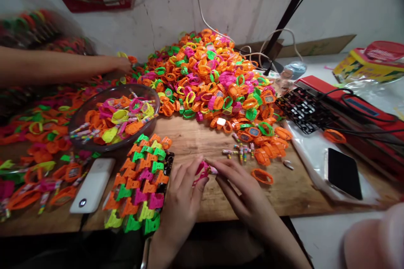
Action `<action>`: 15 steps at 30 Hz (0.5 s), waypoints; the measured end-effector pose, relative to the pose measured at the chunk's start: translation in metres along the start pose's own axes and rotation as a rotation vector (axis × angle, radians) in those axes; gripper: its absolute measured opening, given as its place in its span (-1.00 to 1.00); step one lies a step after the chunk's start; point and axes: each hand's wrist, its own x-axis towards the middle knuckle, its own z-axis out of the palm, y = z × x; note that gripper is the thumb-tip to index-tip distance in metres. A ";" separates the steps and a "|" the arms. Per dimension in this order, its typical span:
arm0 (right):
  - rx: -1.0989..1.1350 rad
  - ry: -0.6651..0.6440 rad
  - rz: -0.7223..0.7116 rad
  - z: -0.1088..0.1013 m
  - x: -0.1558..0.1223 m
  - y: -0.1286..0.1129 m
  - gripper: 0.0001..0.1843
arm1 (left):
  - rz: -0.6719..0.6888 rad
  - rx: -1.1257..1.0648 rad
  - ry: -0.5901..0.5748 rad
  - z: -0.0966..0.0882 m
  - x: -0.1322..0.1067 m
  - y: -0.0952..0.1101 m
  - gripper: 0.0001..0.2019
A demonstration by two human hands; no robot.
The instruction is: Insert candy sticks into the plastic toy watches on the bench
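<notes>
My left hand (pixel 183 195) and my right hand (pixel 240 189) meet near the front edge of the wooden table (pixel 284 193). Both pinch a small pink plastic toy piece (pixel 203 170) between their fingertips. Just left of my left hand stands a black tray (pixel 170 164) packed with upright orange, green, pink and yellow pieces (pixel 139 185). A few small printed sticks (pixel 241 151) lie ahead of my right hand, and an orange ring (pixel 261 175) lies to its right.
A big heap of coloured plastic rings (pixel 208 75) fills the table's back. A dark bowl (pixel 86 113) of pieces and a white power bank (pixel 93 185) sit left. Another person's arm (pixel 63 65) reaches in from the left. A phone (pixel 344 172) and red device (pixel 347 101) lie right.
</notes>
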 end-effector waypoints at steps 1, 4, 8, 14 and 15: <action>-0.068 -0.009 -0.038 0.000 0.000 -0.002 -0.59 | 0.042 0.023 -0.007 -0.004 0.000 0.002 -0.60; -0.224 -0.011 -0.082 -0.001 0.000 -0.007 -0.54 | 0.087 0.049 -0.029 -0.014 0.002 0.007 -0.60; -0.489 -0.021 -0.176 -0.001 -0.002 -0.009 -0.51 | 0.112 0.069 -0.050 -0.018 0.003 0.013 -0.59; -0.881 0.024 -0.335 -0.001 0.000 -0.013 -0.69 | 0.014 0.031 -0.037 -0.016 -0.005 0.012 -0.48; -0.941 0.020 -0.358 -0.003 0.000 -0.014 -0.71 | -0.021 0.021 -0.051 -0.015 -0.007 0.012 -0.47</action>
